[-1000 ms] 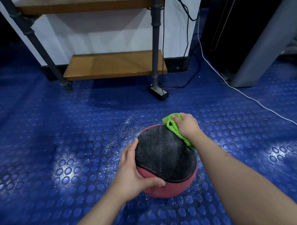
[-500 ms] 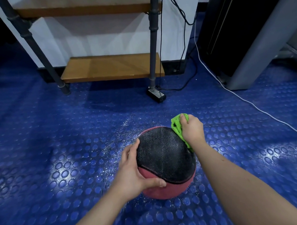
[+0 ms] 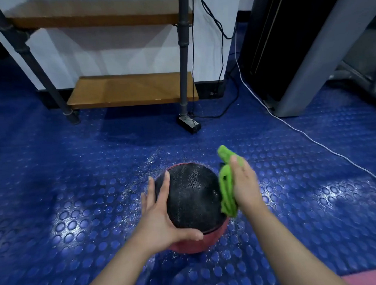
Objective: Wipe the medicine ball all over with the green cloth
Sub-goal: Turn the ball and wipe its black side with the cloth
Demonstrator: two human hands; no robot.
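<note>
Down on the blue studded floor (image 3: 78, 188), near the middle of the head view, sits the ball (image 3: 191, 195), its black top half up and a red band showing along its near lower edge. The left hand (image 3: 159, 215) is laid on the ball's left side. Its fingers (image 3: 151, 190) are spread and almost straight, flat against the black surface, and the thumb stretches across the near side along the seam with the red. The right hand (image 3: 245, 185) is on the opposite side, palm turned toward the ball and fingers held straight and together, pressing the cloth (image 3: 226, 188) against the ball's right flank. The cloth is bunched between palm and ball. One end sticks up past the fingertips and the other hangs below the heel of the hand. That hand is slightly blurred, so I cannot tell whether the thumb also pinches the cloth.

Fine droplets (image 3: 153, 158) speckle the floor just beyond the ball. Farther back stands a shelf (image 3: 132, 89) of wooden boards on dark posts, with a small black box (image 3: 188, 123) at the foot of its right post. A white cable (image 3: 310, 138) trails across the floor to the right, near a grey machine leg (image 3: 308, 63).
</note>
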